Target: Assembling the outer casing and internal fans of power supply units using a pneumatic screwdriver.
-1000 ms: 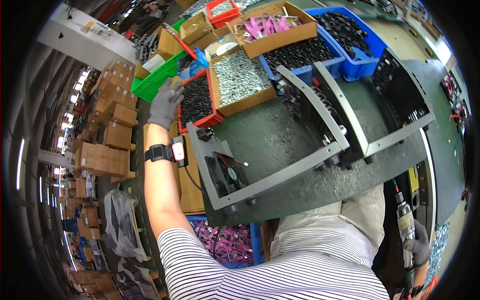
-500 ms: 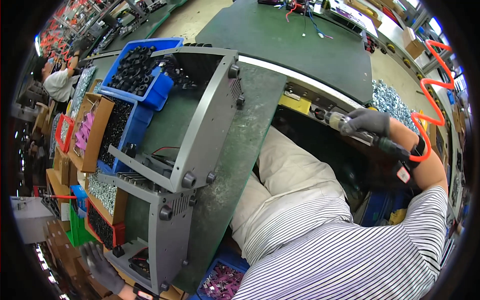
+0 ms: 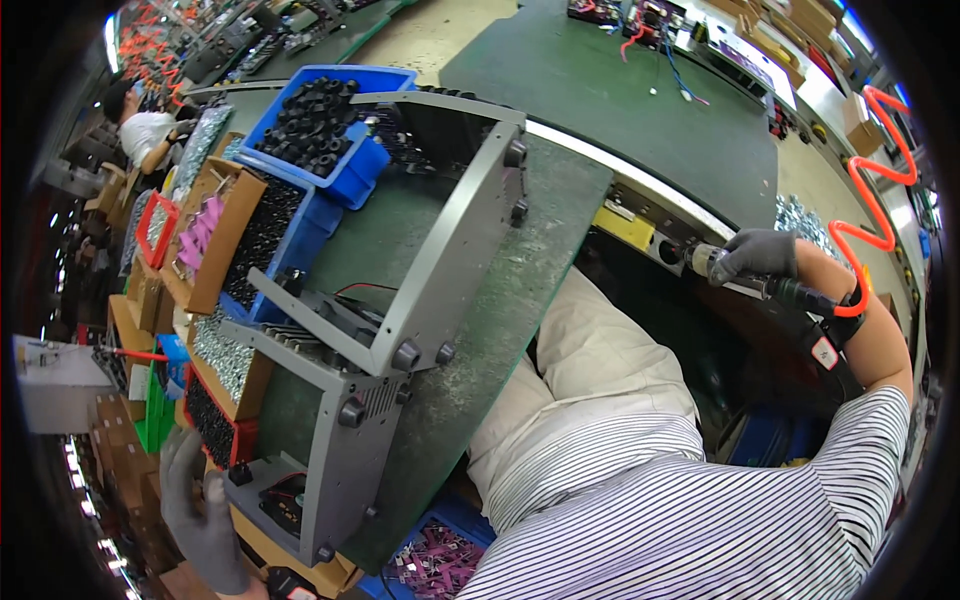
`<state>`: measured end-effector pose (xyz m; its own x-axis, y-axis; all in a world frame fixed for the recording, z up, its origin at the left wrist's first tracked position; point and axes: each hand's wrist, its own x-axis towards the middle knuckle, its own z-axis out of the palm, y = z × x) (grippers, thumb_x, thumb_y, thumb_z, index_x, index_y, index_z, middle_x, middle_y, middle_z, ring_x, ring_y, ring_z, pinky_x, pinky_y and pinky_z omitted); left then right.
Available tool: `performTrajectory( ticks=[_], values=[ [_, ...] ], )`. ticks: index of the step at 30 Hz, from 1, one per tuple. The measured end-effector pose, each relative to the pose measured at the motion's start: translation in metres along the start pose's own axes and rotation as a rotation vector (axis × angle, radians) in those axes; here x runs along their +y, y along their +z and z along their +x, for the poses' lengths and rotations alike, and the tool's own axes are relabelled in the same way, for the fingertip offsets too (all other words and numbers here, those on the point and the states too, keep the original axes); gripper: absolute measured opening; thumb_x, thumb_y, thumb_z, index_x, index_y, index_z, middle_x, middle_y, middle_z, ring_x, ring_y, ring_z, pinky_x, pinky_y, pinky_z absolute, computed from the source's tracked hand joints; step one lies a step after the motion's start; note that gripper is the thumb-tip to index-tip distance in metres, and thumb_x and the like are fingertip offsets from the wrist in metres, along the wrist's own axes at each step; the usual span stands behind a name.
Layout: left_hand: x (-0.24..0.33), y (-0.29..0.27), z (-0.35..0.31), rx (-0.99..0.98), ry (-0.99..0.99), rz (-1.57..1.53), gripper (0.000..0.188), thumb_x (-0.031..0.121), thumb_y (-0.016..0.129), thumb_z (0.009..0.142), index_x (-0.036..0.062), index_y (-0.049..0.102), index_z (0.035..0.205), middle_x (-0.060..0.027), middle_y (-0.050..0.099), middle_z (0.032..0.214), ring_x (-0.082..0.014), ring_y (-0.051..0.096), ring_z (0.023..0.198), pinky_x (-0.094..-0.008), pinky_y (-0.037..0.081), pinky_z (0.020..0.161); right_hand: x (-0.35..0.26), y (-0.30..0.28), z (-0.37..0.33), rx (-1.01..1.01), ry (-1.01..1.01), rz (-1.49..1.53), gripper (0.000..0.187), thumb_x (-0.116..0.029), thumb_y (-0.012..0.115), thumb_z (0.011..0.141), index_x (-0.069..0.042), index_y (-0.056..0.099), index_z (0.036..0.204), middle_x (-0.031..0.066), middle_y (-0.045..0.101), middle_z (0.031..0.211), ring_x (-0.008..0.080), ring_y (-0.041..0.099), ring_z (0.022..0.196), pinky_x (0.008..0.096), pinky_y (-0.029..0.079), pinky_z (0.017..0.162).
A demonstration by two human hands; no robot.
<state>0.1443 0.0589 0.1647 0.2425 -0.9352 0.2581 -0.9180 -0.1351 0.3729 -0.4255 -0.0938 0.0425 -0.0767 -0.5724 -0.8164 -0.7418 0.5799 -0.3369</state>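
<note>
Right hand point(image 3: 757, 255), upper right, closed around the power screwdriver point(image 3: 745, 275); left hand point(image 3: 200, 500), lower left, loosely open and empty, beside the grey chassis point(image 3: 400, 300)

the bench point(image 3: 520, 290) is crowded: two grey metal chassis point(image 3: 440, 270) fill its middle, and parts bins point(image 3: 300, 130) line the far edge, touching them. a bare green strip runs along the near edge, beside the lap. the left hand point(image 3: 200, 500) sits at the left corner, hemmed by a red bin point(image 3: 215, 435).
</note>
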Motion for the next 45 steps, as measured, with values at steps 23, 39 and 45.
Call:
performTrajectory(
  ticks=[23, 39, 45],
  values=[
    [0.259, 0.07, 0.12, -0.515, 0.776, 0.117, 0.033, 0.028, 0.071, 0.069, 0.006, 0.06, 0.092, -0.009, 0.057, 0.084, -0.0286, 0.057, 0.08, -0.0376, 0.046, 0.074, -0.003, -0.005, 0.024, -0.004, -0.251, -0.598, 0.07, -0.067, 0.052, 0.076, -0.002, 0.066, 0.099, 0.0182, 0.065, 0.095, 0.0322, 0.062, 0.093, 0.0411, 0.047, 0.081],
    [0.365, 0.16, 0.166, -0.775, 0.22, -0.302, 0.044, 0.036, 0.045, 0.095, -0.0023, 0.056, 0.112, -0.0099, 0.063, 0.103, -0.0177, 0.059, 0.094, -0.0281, 0.046, 0.083, -0.02, -0.054, 0.029, 0.422, -1.362, -0.047, 0.061, -0.026, 0.074, 0.069, -0.009, 0.049, 0.121, 0.0114, 0.06, 0.099, 0.0319, 0.061, 0.087, 0.0373, 0.05, 0.073],
    [0.313, 0.121, 0.163, -0.56, 0.479, -0.067, 0.042, 0.03, 0.05, 0.089, -0.0015, 0.053, 0.116, -0.0152, 0.059, 0.109, -0.0201, 0.056, 0.101, -0.0306, 0.044, 0.085, -0.037, -0.046, 0.045, 0.616, -1.507, 0.069, 0.024, -0.008, 0.062, 0.08, -0.004, 0.061, 0.104, 0.0168, 0.064, 0.083, 0.03, 0.064, 0.074, 0.0339, 0.051, 0.066]
  ],
)
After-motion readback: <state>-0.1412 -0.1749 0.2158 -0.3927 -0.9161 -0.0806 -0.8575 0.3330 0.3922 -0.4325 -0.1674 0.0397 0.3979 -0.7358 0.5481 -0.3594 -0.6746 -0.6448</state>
